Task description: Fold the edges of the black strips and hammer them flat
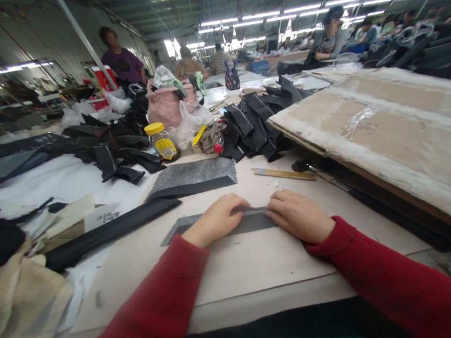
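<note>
A dark grey fabric strip (pixel 253 223) lies across the board in front of me, its far edge raised in a fold. My left hand (pixel 217 219) pinches that edge near the strip's middle, fingers closed. Close beside it, my right hand (pixel 299 215) has its fingers curled over the same edge and hides the strip's right end. Just beyond them is a stack of grey pieces (pixel 194 174) with zigzag-cut edges. A flat yellowish stick (pixel 284 173) and a small white bit (pixel 276 184) lie past my right hand.
Large cardboard sheets (pixel 393 119) overhang the right side. On the left are a long black roll (pixel 113 232) and paper pieces (pixel 69 218). A yellow-lidded jar (pixel 162 141), a pink bag (pixel 169 103) and black fabric strips (pixel 251 120) stand behind. Several people are farther back.
</note>
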`<state>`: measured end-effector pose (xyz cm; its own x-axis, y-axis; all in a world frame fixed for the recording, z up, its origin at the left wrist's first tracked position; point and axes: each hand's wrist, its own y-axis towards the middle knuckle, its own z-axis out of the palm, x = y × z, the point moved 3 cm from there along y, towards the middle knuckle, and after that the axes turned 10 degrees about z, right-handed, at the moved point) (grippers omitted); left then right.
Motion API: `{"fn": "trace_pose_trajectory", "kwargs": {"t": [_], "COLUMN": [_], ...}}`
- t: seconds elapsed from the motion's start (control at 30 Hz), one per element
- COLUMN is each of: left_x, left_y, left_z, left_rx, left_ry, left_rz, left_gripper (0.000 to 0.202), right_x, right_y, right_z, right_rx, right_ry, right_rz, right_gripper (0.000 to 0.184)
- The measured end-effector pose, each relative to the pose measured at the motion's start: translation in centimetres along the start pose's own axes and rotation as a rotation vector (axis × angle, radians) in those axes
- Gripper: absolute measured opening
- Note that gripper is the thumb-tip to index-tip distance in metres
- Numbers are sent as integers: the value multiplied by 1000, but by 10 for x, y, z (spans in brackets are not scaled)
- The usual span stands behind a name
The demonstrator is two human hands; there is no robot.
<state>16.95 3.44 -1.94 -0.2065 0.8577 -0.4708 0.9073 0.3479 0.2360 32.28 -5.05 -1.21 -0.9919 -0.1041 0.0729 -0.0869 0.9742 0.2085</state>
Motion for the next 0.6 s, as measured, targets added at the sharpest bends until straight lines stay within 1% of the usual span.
{"fn": "trace_pose_trajectory", "kwargs": {"t": [0.1,0.23,0.37,0.43,0.5,0.6], "left_x": [1,-2,-7,-12,-17,-22], "left_y": [-1,0,0,-2,-4,-9], "left_z": [-1,1,2,3,4,6], "left_rx": [-13,-2,43,84,125,138], "left_ry": [-5,37,136,219,309,372], "left_rz": [-20,20,43,47,63,92], "left_gripper": [26,24,25,23,23,24], "right_x": [-3,-5,-1,6,16,34], "right_y": [1,2,4,5,6,8], "right_z": [4,7,8,8,8,9], "right_rx": [-5,31,59,79,86,43], "right_ry": [70,188,238,191,87,-78], "right_rz": [9,24,-30,-64,-81,-41], "right_gripper": [15,12,33,34,27,18]}}
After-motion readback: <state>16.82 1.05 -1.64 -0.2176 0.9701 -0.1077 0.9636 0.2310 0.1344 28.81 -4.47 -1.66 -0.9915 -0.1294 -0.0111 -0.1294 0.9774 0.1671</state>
